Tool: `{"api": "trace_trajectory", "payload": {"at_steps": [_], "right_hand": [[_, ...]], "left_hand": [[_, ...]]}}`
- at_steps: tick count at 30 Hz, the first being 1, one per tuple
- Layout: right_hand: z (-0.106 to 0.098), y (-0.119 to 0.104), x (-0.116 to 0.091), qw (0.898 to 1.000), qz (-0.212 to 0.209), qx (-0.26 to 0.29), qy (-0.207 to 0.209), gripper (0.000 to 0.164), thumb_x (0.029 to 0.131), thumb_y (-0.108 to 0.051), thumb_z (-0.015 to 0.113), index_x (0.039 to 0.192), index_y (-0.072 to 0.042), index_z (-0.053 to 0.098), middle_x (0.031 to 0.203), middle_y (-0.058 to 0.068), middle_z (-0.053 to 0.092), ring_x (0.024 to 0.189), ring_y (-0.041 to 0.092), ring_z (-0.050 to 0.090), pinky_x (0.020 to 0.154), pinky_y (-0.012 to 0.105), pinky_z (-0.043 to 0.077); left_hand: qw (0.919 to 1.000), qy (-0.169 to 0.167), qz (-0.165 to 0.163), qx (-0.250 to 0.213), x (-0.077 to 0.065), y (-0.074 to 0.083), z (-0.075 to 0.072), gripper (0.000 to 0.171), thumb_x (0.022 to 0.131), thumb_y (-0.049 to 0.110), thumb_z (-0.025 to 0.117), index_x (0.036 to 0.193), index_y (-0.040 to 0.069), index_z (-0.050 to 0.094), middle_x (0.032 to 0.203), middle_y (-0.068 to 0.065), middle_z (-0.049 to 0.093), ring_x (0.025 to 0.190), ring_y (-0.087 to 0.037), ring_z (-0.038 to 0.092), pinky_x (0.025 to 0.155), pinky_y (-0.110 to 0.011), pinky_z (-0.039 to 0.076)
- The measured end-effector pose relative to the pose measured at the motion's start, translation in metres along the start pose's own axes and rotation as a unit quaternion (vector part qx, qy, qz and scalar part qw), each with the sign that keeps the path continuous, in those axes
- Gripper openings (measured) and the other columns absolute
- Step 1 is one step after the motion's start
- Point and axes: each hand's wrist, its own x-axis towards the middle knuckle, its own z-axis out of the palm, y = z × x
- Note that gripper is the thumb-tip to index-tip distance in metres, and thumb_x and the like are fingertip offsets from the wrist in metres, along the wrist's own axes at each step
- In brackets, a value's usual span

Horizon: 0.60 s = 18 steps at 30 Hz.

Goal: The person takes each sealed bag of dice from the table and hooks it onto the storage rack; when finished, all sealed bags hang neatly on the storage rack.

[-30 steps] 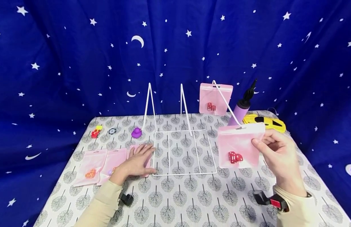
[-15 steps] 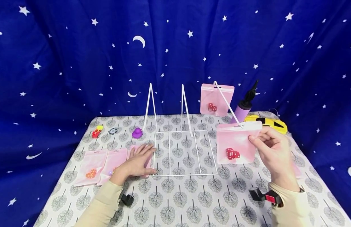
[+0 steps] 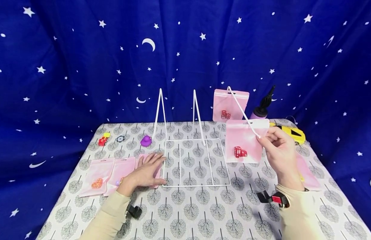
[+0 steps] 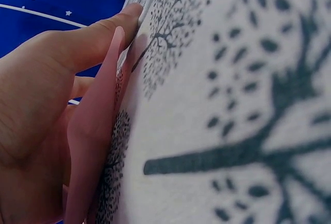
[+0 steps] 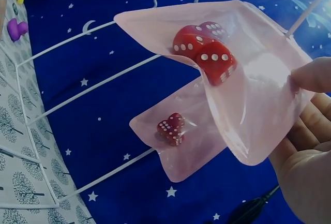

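Note:
My right hand (image 3: 279,153) pinches the right edge of a pink zip bag (image 3: 245,141) with red dice (image 3: 240,152) in it. The right arm of a white wire rack (image 3: 195,186) appears to pass through this bag's hang slot, its tip in front of the bag. Behind it, a second pink bag of red dice (image 3: 231,105) hangs on the same arm. My left hand (image 3: 146,171) rests, fingers spread, on a pink bag (image 4: 93,131) on the table, mostly hidden. Beside it lie a bag of orange dice (image 3: 97,170) and another pink bag (image 3: 124,165).
At the back left are a red-and-yellow toy (image 3: 104,139), a small dark ring-shaped thing (image 3: 121,138) and a purple toy duck (image 3: 146,141). A hand pump (image 3: 263,105) and yellow toy car (image 3: 293,132) stand back right. A pink bag (image 3: 306,175) lies behind my right wrist.
My right hand has moved back, up and left, and its bag has slid farther along the rack's arm, so the tip shows in front. My left hand stays put.

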Motion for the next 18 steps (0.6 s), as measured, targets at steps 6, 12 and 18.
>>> {"api": "trace_trajectory", "payload": {"at_steps": [6, 12, 18], "right_hand": [[0.005, 0.009, 0.012, 1.0, 0.02, -0.01, 0.023, 0.017, 0.083, 0.019, 0.061, 0.092, 0.005, 0.065, 0.077, 0.003, 0.067, 0.067, 0.009, 0.059, 0.059, 0.015, 0.05], [0.01, 0.021, 0.024, 0.998, 0.037, -0.016, 0.052, 0.021, 0.083, 0.021, 0.057, 0.084, 0.001, 0.062, 0.068, -0.001, 0.055, 0.059, 0.005, 0.049, 0.05, 0.012, 0.041], [0.013, 0.031, 0.033, 0.997, 0.039, -0.016, 0.072, 0.025, 0.08, 0.025, 0.055, 0.078, 0.0, 0.058, 0.062, -0.002, 0.05, 0.054, 0.006, 0.045, 0.048, 0.013, 0.038]], "left_hand": [[1.0, 0.0, -0.002, 0.001, 0.0, 0.0, 0.001, 0.1, 0.074, 0.068, 0.067, 0.154, 0.023, 0.027, 0.164, -0.004, 0.014, 0.149, -0.037, 0.011, 0.113, -0.072, 0.003], [1.0, 0.0, -0.002, 0.002, 0.0, -0.002, 0.001, 0.101, 0.074, 0.069, 0.066, 0.154, 0.024, 0.026, 0.164, -0.003, 0.014, 0.15, -0.037, 0.011, 0.113, -0.072, 0.003], [1.0, -0.001, -0.005, 0.0, 0.001, -0.002, 0.001, 0.1, 0.074, 0.069, 0.067, 0.154, 0.024, 0.026, 0.164, -0.002, 0.014, 0.15, -0.036, 0.011, 0.113, -0.072, 0.003]]}}
